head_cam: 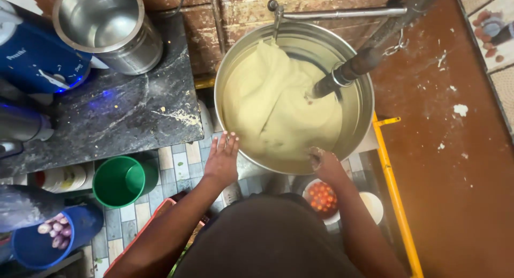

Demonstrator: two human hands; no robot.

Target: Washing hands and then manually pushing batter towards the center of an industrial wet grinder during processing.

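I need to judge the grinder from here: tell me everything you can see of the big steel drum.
The steel drum is wide, round, shiny and open-topped, largely filled with pale yellow batter heaped toward its left side. A dark shaft slants in from upper right; a metal rod crosses its rear rim. The left hand rests flat on the near rim; the batter-smeared right hand touches it too.

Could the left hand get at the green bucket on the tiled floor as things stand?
Probably yes. The left hand rests flat on the rim of the steel drum, holding nothing, and the green bucket stands open just below and to its left, with only bare floor tiles between them.
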